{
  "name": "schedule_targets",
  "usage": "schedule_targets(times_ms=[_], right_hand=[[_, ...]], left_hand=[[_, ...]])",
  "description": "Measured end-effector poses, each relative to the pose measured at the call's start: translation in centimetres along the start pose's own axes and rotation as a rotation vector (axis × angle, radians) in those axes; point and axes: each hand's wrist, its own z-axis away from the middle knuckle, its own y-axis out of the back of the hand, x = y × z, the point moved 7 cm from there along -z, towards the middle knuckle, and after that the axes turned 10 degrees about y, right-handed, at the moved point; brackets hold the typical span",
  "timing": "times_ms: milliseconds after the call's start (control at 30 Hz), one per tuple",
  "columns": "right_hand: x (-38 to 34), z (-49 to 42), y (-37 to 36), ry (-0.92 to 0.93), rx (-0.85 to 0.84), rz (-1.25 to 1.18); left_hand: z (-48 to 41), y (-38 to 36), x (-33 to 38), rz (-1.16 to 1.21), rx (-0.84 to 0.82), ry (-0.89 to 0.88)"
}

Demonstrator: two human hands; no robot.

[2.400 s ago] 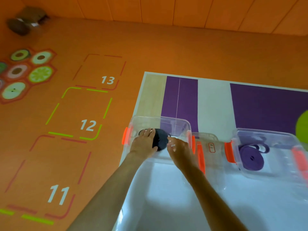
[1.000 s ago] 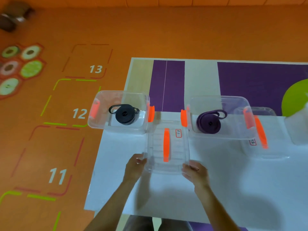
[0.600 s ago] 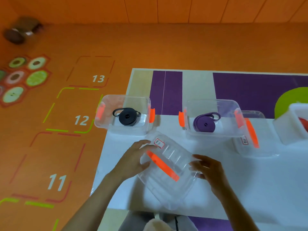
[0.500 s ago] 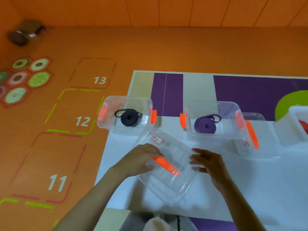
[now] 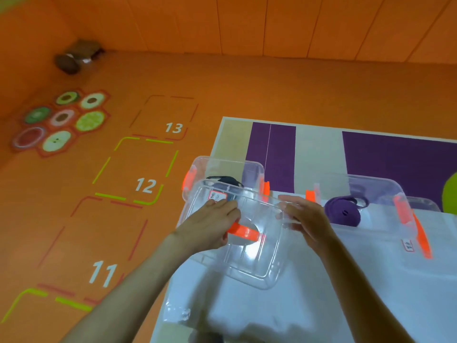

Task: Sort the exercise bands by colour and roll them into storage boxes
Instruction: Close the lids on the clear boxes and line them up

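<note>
Both hands hold a clear plastic lid (image 5: 249, 263) with an orange handle, tilted in the air above the near side of the left clear storage box (image 5: 222, 167). My left hand (image 5: 210, 224) grips the lid's left side, my right hand (image 5: 305, 219) its right edge. Inside the left box lies a rolled black band (image 5: 223, 180), partly hidden behind the lid. The right clear box (image 5: 371, 186) holds a rolled purple band (image 5: 343, 212).
A second clear lid (image 5: 420, 236) with an orange handle lies by the right box. The boxes stand on a white sheet (image 5: 371, 293) over a purple and beige mat (image 5: 319, 154) on the orange floor. A green shape (image 5: 451, 194) shows at the right edge.
After my hands left the black band in the left box, they picked the lid up from the sheet, turned it and carried it up toward that box.
</note>
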Motion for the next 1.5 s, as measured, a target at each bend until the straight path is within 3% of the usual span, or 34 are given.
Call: schedule_targets(times_ms=[233,400,500,767,867,933,1000,1067,1133,1233,1333,1500], right_hand=[[0.2,-6.2,-6.3,0.01,0.082,-0.041],[1.0,-9.6,-6.1,0.122,0.436,0.09],[3.7,-10.2,-5.0,0.085,0.515,0.236],[8.9,-12.2,-5.0,-0.192,0.384,0.074],[9.4,-12.6,-5.2,-0.208,0.302,0.086],[10.0,-12.7,-4.9,-0.182,0.304,0.164],[11.1,-12.8,-4.6,-0.177,0.303,0.236],[11.7,-12.9,-4.7,-0.179,0.297,0.241],[11.8,-13.2,-4.6,-0.173,0.293,0.228],[12.0,-13.8,-4.5,-0.143,0.278,0.283],[12.2,-13.8,-4.3,-0.119,0.288,0.304],[11.0,-13.4,-4.4,-0.064,0.401,0.316]], left_hand=[[-3.0,-0.3,-9.4,0.02,-0.042,0.035],[-7.6,0.0,-14.0,0.194,-0.074,0.084],[-11.0,-2.1,-16.0,0.253,-0.148,0.173],[-15.0,-6.9,-14.8,0.254,-0.29,0.157],[-14.8,-7.6,-14.7,0.279,-0.329,0.179],[-14.4,-7.5,-15.2,0.303,-0.311,0.189],[-13.3,-7.1,-15.7,0.269,-0.164,0.18],[-11.1,-6.9,-17.7,0.254,0.102,0.369],[-7.3,-8.6,-21.7,0.318,0.263,0.794],[-2.7,-14.2,-25.1,0.797,0.028,1.338],[-2.4,-15.2,-23.9,1.413,0.048,1.442],[-1.1,-16.0,-24.4,1.587,0.238,1.353]])
